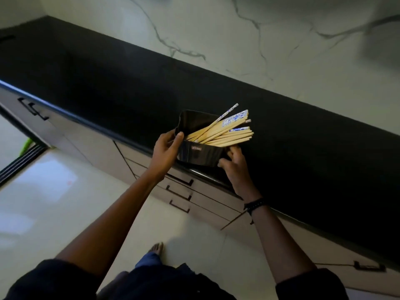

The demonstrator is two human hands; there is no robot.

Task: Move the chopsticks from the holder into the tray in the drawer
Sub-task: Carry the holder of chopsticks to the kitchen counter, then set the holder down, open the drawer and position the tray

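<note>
lower ends of the chopsticks (225,133) out of sight inside the holder (201,155)

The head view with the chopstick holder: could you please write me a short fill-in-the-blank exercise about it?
1. The left hand and the right hand both grip the black holder, which stands on the dark ____.
2. The chopsticks in the holder lean toward the ____ hand.
3. The drawers below the holder are all ____.

Missing words: countertop; right; closed.
</note>
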